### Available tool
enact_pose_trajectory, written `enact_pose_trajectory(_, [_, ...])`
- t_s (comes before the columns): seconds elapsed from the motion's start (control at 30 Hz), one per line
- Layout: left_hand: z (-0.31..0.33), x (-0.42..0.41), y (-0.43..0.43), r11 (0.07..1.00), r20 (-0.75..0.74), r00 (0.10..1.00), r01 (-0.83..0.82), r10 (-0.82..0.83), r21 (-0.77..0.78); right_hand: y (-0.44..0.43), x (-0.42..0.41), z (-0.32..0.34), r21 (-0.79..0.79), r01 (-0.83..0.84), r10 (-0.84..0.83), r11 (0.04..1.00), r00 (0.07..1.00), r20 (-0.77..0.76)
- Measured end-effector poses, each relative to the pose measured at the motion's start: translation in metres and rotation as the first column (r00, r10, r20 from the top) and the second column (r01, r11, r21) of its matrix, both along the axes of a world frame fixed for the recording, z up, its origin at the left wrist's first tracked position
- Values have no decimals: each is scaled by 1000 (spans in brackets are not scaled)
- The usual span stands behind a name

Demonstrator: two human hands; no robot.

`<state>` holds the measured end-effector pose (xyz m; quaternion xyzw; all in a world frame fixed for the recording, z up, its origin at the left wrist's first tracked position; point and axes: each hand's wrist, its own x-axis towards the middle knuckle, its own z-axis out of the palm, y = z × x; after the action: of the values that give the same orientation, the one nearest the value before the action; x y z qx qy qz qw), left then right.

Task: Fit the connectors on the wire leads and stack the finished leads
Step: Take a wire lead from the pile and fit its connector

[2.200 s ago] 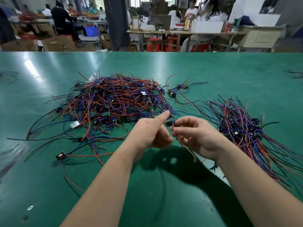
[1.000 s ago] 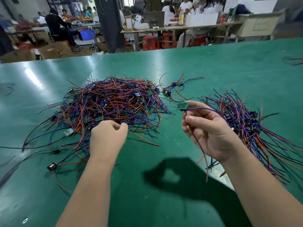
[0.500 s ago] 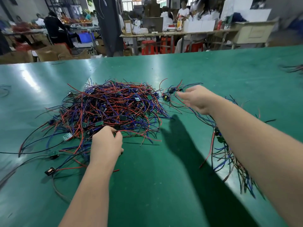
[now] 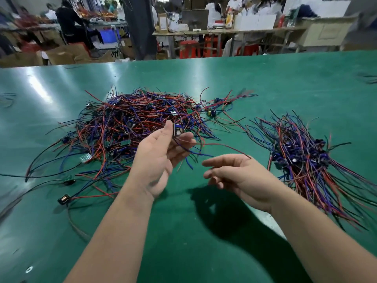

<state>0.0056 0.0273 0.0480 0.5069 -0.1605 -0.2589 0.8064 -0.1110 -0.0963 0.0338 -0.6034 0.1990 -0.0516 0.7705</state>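
The left hand (image 4: 161, 152) pinches a lead (image 4: 177, 131) by its small end piece, lifted off the table (image 4: 204, 252) – probably so the wires hang free for the right hand (image 4: 234, 174), loosely spread and holding nothing. The tangled pile (image 4: 132, 123) lies just behind; the stack (image 4: 302, 158) lies right – probably for quick drop-off.

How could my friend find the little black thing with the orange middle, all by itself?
On the green table, find the big pile of red and blue wires on the left. Come off its near left corner to the little black piece on the end of a red wire. It lies clear of the tangle, nearest the person, and shows a coppery middle.
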Motion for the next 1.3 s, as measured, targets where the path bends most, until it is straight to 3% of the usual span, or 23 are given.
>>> enact_pose_trajectory(0.17, [2,-12,-6,992,-179,976,129,-128,-8,-8,-4,-6,-20,122,-119,992,986,117])
enact_pose_trajectory(0.27, [4,-14,-7,990,-301,943,135,-141,-40,-18,-3,-8,-52,288,-285,956,957,58])
enact_pose_trajectory(0.33, [5,-14,-6,988,-384,911,142,-151,-53,-27,-4,-7,25,395,-396,918,918,31])
enact_pose_trajectory(0.47, [4,-19,-6,952,-467,841,306,-275,-9,-24,-8,0,166,233,-263,958,945,195])
enact_pose_trajectory(0.6, [-5,-35,-13,866,-505,750,500,-426,11,-8,-8,-2,69,94,-111,993,947,301])
enact_pose_trajectory(0.77, [-5,-39,-13,778,-469,692,628,-548,17,-14,-11,1,52,115,-126,992,929,348])
enact_pose_trajectory(0.83, [-10,-40,-14,773,-386,767,607,-512,181,-14,-11,3,33,138,-141,990,931,337])
enact_pose_trajectory(0.93, [-18,-42,-21,819,-190,896,445,-402,361,-15,-9,2,24,200,-199,979,942,271])
enact_pose_trajectory(1.07, [-19,-43,-22,890,-69,929,368,-363,269,-15,-10,2,-55,244,-231,968,956,183])
enact_pose_trajectory(1.3, [-18,-46,-18,870,14,909,394,-416,295,-20,-10,4,-34,350,-342,936,929,143])
